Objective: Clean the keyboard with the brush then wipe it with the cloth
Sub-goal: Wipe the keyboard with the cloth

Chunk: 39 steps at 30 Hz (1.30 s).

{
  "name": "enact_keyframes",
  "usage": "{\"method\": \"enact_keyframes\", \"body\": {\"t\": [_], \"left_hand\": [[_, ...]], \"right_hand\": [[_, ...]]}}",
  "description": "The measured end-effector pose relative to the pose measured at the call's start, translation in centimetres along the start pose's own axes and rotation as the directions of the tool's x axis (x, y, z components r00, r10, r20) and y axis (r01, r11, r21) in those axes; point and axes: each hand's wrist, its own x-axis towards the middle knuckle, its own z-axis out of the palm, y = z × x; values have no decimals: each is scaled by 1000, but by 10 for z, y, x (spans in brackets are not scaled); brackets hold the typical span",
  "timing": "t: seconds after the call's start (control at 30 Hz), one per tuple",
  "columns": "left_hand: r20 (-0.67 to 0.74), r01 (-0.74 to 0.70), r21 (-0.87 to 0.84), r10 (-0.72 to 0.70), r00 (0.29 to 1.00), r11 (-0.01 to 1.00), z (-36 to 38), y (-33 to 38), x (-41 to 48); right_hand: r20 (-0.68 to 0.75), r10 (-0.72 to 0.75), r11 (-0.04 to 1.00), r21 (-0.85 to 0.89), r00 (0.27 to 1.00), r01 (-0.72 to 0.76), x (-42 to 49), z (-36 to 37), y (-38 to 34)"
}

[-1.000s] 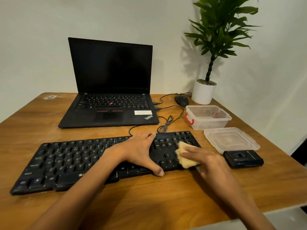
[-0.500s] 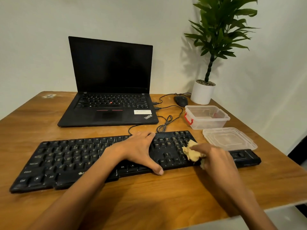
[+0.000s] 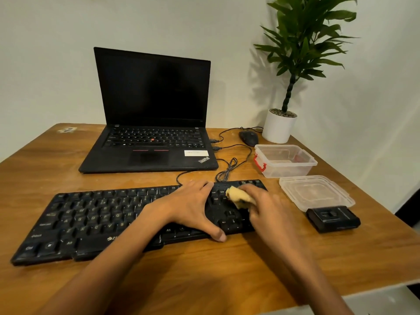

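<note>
keyboard [image 3: 102, 219]: on the worktop [image 3: 204, 280], long axis left to right.
cloth [image 3: 238, 196]: bunched on the keys near its right end.
right hand [image 3: 268, 210]: fingers curled round the cloth.
left hand [image 3: 191, 208]: spread flat, bracing the keyboard just left of the cloth.
unwiped run: probably leftward, past the left hand.

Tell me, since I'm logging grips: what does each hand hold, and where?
Right hand grips the yellow cloth, bunched under its fingers. Left hand holds nothing; it rests spread on the keyboard.
</note>
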Motion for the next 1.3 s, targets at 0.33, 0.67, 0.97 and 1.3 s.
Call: {"method": "enact_keyframes", "body": {"t": [0.33, 0.67, 0.97, 1.3], "left_hand": [[3, -6, -8, 6, 1000, 1000, 0, -1, -2], [57, 79, 98, -85, 995, 992, 2, 0, -10], [32, 70, 73, -72, 997, 995, 2, -1, -12], [-13, 69, 63, -68, 998, 996, 3, -1, -16]], "right_hand": [[49, -76, 990, 123, 996, 69, 13, 2, -1], [299, -219, 975, 97, 929, 198, 33, -28, 16], [206, -244, 949, -150, 947, 278, 50, 0, 50], [256, -276, 942, -117, 926, 313, 67, 16, 25]]}}
